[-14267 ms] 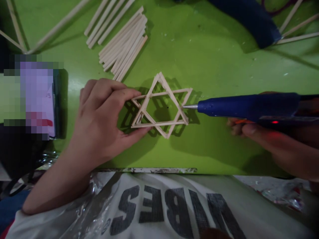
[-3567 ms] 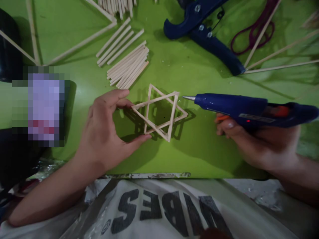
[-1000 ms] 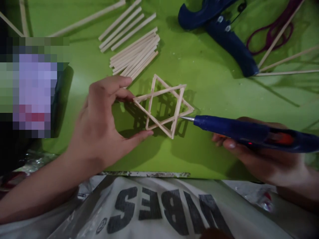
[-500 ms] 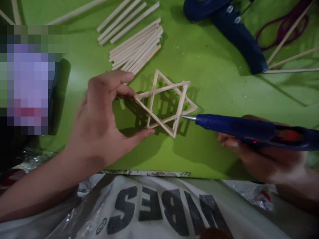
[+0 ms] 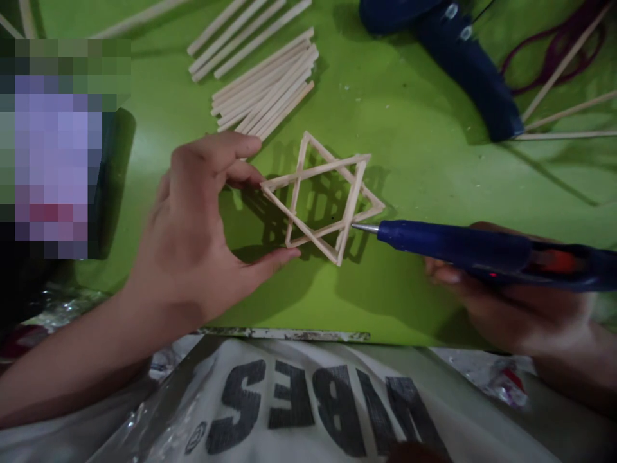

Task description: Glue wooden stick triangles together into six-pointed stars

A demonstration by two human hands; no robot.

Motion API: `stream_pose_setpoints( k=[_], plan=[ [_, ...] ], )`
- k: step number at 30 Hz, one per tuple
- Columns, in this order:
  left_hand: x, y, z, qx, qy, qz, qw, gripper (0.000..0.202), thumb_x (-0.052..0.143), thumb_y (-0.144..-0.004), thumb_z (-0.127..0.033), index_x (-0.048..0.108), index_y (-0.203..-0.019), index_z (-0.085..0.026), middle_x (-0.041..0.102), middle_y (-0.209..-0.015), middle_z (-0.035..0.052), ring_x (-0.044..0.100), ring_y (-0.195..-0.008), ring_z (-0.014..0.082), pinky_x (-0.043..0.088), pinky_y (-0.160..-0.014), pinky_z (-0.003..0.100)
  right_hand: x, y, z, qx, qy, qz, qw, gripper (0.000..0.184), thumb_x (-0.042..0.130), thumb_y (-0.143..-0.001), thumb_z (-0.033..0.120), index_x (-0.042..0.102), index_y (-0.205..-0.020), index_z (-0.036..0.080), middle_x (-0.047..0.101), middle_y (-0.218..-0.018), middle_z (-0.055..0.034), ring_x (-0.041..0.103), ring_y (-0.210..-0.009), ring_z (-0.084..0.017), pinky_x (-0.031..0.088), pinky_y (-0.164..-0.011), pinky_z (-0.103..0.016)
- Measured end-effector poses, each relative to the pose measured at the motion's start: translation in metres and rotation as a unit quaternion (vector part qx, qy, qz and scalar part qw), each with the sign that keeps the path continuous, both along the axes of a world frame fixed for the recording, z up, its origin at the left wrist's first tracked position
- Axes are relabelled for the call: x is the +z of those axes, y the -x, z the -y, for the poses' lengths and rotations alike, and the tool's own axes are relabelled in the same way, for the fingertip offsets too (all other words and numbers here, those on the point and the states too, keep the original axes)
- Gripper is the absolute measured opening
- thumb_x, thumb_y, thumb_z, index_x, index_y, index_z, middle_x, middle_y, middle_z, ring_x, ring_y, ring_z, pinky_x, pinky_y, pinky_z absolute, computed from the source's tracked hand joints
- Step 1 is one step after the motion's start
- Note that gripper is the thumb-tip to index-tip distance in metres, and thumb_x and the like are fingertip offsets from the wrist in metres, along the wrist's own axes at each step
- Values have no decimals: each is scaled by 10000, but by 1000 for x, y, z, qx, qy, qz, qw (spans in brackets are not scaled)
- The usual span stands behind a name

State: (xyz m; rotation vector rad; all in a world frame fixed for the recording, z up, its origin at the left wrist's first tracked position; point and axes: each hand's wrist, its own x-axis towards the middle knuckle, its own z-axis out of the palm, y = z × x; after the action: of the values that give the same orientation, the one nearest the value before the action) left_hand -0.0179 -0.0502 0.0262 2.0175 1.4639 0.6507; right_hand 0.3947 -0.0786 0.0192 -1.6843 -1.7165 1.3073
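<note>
A six-pointed star of thin wooden sticks is held above the green table. My left hand grips its left side, fingers at the left point and thumb by the lower-left point. From the right, my right hand is wrapped round a blue glue gun. The gun's metal nozzle is at the lower right crossing of the star's sticks, touching or nearly touching it. A small red light glows on the gun's side.
Several cut wooden sticks lie beyond the star. A dark blue tool handle, purple scissors handles and longer sticks are at the upper right. A phone-like object, its screen blurred, stands at the left. The table edge is close.
Almost nothing differs. The view has shifted very slightly; both hands, the star and the glue gun keep their places relative to one another.
</note>
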Motion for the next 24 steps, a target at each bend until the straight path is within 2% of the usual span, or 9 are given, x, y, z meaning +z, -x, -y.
stream_pose_setpoints(
  k=[3, 8, 13, 15, 19, 21, 24],
  plan=[
    [0, 0, 0, -7, -4, -4, 1000, 1004, 1039, -1041, -525, 489, -1879, -470, 644, -1711, 76, 825, -1465, 395, 660, -1308, 692, 1, -1, -1, 42, -24, 5, 999, 156, 981, -1090, 474, 915, -1058, 336, 875, -925, -16, 842, -787, -251, 623, -713, -373],
    [0, 0, 0, -4, -6, -2, 1000, 1014, 1050, -1028, -516, 492, -1872, -446, 664, -1670, 79, 818, -1469, 426, 673, -1239, 724, 3, 4, -3, 33, -61, 5, 998, 168, 940, -1106, 467, 866, -1036, 333, 870, -897, 4, 862, -775, -228, 657, -730, -336],
    [0, 0, 1, 0, 0, -4, 1000, 1105, 1098, -951, -355, 488, -1867, -465, 674, -1660, 72, 812, -1482, 416, 667, -1271, 701, 4, 2, -1, 48, -51, 10, 998, 114, 947, -1090, 416, 876, -1059, 332, 870, -927, 6, 850, -791, -220, 651, -744, -329],
    [0, -1, 1, 0, 3, -3, 1000, 1074, 1083, -983, -384, 485, -1872, -454, 673, -1664, 78, 808, -1490, 417, 669, -1265, 711, 4, 0, -1, 53, -59, 19, 997, 93, 951, -1084, 401, 884, -1065, 339, 868, -934, 10, 840, -796, -212, 639, -751, -326],
    [-1, -1, -1, -4, -11, 5, 1000, 1033, 1072, -1005, -557, 510, -1865, -443, 659, -1687, 91, 828, -1444, 432, 685, -1203, 750, 3, 2, -2, 66, -76, -1, 995, 73, 933, -1091, 382, 878, -1055, 349, 866, -919, 19, 835, -773, -204, 634, -728, -313],
    [-2, -1, -1, -1, -10, 6, 1000, 1029, 1067, -1004, -553, 517, -1867, -447, 657, -1680, 92, 830, -1444, 445, 681, -1206, 770, 3, 3, -3, 67, -89, -4, 994, 63, 925, -1086, 362, 873, -1054, 345, 875, -929, 17, 848, -784, -204, 652, -740, -299],
    [-2, 0, 0, 0, -12, 4, 1000, 1116, 1126, -933, -446, 517, -1867, -456, 663, -1643, 82, 832, -1441, 457, 676, -1239, 791, 3, 4, -3, 64, -105, 13, 992, 70, 933, -1058, 330, 865, -1046, 342, 887, -932, 20, 862, -791, -201, 666, -754, -286]
  ],
)
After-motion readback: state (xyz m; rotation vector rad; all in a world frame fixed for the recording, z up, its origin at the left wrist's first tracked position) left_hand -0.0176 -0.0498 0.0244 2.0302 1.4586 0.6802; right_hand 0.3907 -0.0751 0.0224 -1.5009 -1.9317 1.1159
